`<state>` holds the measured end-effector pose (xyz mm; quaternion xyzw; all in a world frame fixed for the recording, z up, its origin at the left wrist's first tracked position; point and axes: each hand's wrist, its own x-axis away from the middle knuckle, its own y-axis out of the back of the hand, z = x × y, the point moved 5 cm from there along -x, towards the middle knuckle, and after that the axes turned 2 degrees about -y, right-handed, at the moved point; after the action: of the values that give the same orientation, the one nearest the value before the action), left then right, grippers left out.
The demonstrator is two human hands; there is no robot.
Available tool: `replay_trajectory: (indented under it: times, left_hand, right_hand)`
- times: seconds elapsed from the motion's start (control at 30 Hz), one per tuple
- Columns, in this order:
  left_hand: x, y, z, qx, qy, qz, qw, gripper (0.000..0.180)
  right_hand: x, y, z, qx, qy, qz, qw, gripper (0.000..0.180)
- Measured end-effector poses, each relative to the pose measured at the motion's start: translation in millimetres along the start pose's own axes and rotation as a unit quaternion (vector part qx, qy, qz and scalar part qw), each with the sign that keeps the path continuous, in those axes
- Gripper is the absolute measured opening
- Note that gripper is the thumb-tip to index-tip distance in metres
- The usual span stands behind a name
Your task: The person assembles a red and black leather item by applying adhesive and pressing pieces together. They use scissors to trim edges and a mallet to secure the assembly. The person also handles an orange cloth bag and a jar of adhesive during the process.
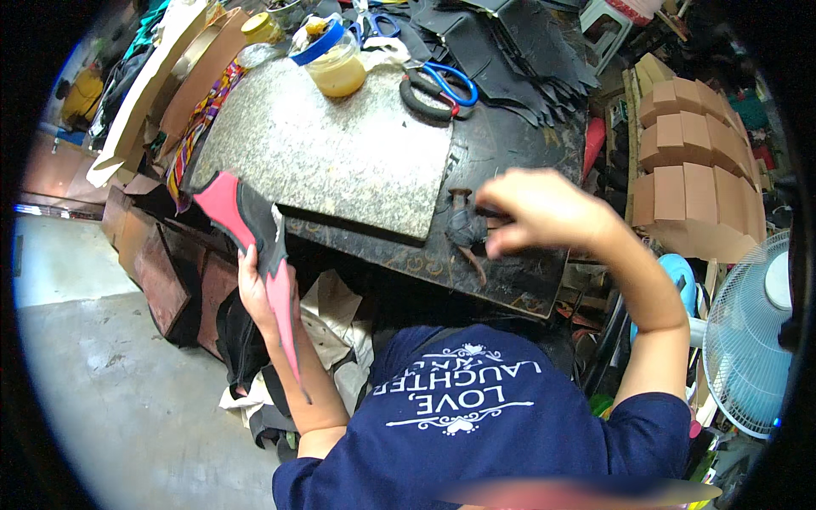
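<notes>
My left hand (257, 293) grips a black-and-pink shoe upper (240, 212), its long pink strip hanging down over my wrist. The upper lies just off the left edge of a speckled stone slab (340, 140). Over the right part of the dark worktable (527, 276), my right hand (544, 212) is slightly blurred, with thumb and fingers apart. Beside its fingertips is a dark tool with a metal end (460, 200), perhaps a hammer; its full shape is unclear. I cannot make out anything held in that hand.
A jar of yellowish glue (334, 66) with a blue rim stands on the slab's far side. Near it lie blue-handled scissors (452, 83) and black-handled pliers (422, 100). Black cut pieces (510, 51) are heaped behind. Right: stacked brown pieces (697, 166) and a fan (748, 331).
</notes>
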<state>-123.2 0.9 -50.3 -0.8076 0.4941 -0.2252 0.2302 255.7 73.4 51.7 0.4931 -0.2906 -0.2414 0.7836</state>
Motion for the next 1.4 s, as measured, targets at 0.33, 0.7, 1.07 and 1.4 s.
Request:
replay_trajectory:
  times: [0.33,0.7,1.07,1.4]
  left_hand:
    - [-4.7,0.7,12.5,0.027,0.021,-0.008,0.999,0.016]
    - [16.0,3.4,-8.7,-0.010,0.017,-0.008,1.000,0.013]
    - [15.2,-3.4,0.0,-0.058,0.001,-0.022,0.998,0.016]
    - [-4.2,-11.3,15.5,-0.140,-0.041,-0.005,0.989,0.014]
  right_hand:
    - [45.7,20.3,-73.3,0.032,-0.113,-0.303,0.946,0.033]
    - [-1.5,2.5,-47.5,0.082,0.010,-0.308,0.948,0.073]
    - [35.5,-71.1,64.8,-0.174,0.253,0.008,0.952,0.079]
    - [50.5,-68.9,41.6,0.027,0.106,-0.024,0.994,0.093]
